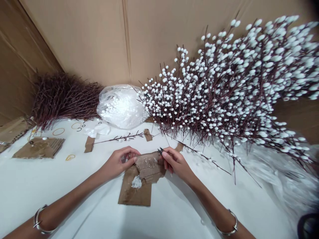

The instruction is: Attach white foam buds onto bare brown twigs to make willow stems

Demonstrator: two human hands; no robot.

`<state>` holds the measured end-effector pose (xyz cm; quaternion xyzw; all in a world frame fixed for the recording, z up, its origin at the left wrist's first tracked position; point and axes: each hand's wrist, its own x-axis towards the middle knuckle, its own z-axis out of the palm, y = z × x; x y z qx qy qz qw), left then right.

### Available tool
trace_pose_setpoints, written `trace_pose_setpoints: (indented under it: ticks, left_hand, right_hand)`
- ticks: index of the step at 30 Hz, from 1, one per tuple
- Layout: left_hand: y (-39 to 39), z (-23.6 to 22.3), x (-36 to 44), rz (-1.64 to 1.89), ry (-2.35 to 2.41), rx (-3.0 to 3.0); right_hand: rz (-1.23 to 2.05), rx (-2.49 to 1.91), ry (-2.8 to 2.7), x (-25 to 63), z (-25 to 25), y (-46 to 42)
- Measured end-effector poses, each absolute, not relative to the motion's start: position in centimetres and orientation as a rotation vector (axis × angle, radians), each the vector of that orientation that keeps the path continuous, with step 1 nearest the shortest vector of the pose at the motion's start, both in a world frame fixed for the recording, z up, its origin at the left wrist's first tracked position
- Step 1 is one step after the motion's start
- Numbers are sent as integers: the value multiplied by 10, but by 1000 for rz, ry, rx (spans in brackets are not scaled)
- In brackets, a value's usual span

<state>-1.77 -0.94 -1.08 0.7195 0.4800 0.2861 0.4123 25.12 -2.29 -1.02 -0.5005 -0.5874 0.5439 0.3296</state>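
Observation:
My left hand [125, 158] pinches the upper left edge of a torn piece of cardboard [149, 166], whose face has whitish smears. In my right hand [175, 162] are black tweezers [160, 151], their pointed tips showing past the fingers at the cardboard's upper right corner. Whether the right fingers also grip the cardboard is hard to see. Beneath the torn piece lies a flat cardboard sheet [136, 196] bearing a blob of white paste [136, 182]. Just beyond my hands, a bare brown twig [122, 137] lies across the table.
White-budded branches [224, 86] are heaped at the right, near crumpled clear plastic [279, 176]. A clear bag of white buds [122, 106] and a bundle of bare twigs [64, 96] stand behind. Cardboard [41, 147] and rubber bands [58, 131] lie at the left.

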Motion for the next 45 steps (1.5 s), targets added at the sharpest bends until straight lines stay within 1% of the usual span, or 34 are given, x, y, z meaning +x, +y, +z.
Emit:
trace_pose_setpoints:
  ticks: [2, 5, 8, 12, 19, 25, 31, 36, 45]
  left_hand:
    - [-9, -11, -19, 712, 1208, 1817]
    - [-8, -12, -20, 701, 1193, 1840]
    - [-7, -13, -21, 692, 1184, 1855]
    - [-6, -15, -22, 653, 1170, 1879]
    - [-8, -16, -21, 636, 1158, 1875]
    - [-8, -16, -20, 656, 1155, 1872]
    - [-7, -21, -21, 647, 1174, 1830]
    - [-6, -24, -22, 648, 1179, 1792]
    - [-5, -21, -22, 601, 1175, 1757]
  right_hand:
    - [1276, -1361, -1538, 255, -9, -20]
    - [978, -1427, -1752, 260, -5, -19]
    - [870, -1414, -2000, 262, -1, -21]
    - [893, -1452, -2134, 265, 1, -24]
    - [868, -1537, -2152, 264, 2, -24]
    - [1031, -1539, -2026, 262, -1, -24]
    - [970, -1485, -2046, 261, -6, -26]
    - [1084, -1344, -1970, 262, -4, -26]
    - [1212, -1339, -1772, 270, 0, -18]
